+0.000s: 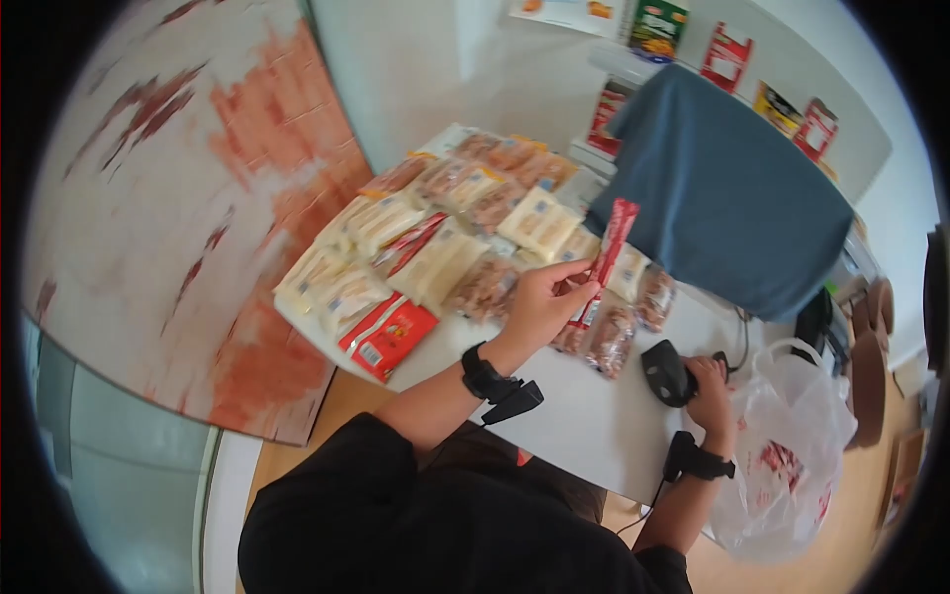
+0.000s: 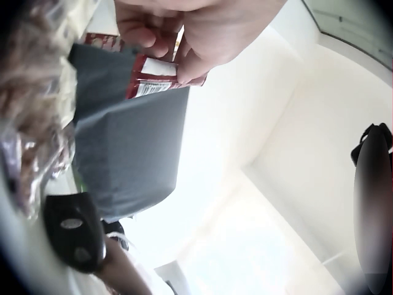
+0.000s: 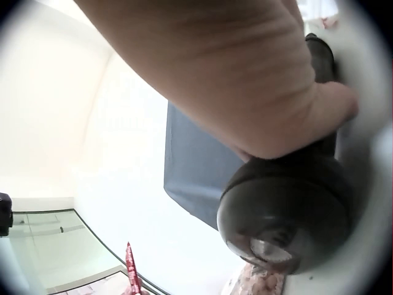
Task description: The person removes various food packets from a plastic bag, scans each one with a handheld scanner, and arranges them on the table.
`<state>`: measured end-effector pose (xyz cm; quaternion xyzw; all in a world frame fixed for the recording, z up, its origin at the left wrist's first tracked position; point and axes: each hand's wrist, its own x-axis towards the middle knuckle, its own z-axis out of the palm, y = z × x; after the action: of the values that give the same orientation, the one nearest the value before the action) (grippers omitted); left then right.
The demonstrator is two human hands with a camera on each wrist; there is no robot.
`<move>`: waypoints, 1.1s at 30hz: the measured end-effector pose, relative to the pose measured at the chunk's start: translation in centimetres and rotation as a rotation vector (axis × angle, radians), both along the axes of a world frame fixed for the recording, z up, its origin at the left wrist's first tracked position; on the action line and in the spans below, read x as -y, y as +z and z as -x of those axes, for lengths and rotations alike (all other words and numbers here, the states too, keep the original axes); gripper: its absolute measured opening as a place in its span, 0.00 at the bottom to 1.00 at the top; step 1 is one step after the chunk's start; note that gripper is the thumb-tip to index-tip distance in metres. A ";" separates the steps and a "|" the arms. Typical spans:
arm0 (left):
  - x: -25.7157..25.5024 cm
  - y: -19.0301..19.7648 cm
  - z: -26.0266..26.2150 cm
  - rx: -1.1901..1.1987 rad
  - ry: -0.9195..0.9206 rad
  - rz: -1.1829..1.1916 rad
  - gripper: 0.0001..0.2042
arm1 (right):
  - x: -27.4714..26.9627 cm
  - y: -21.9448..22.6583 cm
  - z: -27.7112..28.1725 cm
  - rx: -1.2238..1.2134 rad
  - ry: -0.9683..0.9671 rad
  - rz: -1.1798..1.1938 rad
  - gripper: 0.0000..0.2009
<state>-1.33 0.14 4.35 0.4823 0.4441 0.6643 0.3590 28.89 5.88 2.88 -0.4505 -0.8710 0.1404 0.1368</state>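
In the head view my left hand pinches a slim red packet by its lower part, holding it up over the packets on the table. The left wrist view shows the fingers of the left hand on the red packet, with a white label and a barcode facing the camera. My right hand grips the handle of a black scanner-like device at the table's right part. In the right wrist view the right hand wraps the handle, and the device's rounded head points toward the camera.
Clear and cream packets cover the table's left and middle, with a red packet near the front edge. A dark cloth drapes a bulky object behind. A white plastic bag hangs at the right. Shelves with packets stand at the back.
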 end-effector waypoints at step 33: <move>0.3 0.6 3.4 -0.303 -0.075 0.142 0.10 | 0.8 1.9 1.3 -0.356 -0.089 -0.108 0.33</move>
<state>-4.71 -0.16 4.96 0.5668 0.5206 0.5371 0.3454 27.55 5.09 4.77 -0.4487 -0.8184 0.1650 0.3188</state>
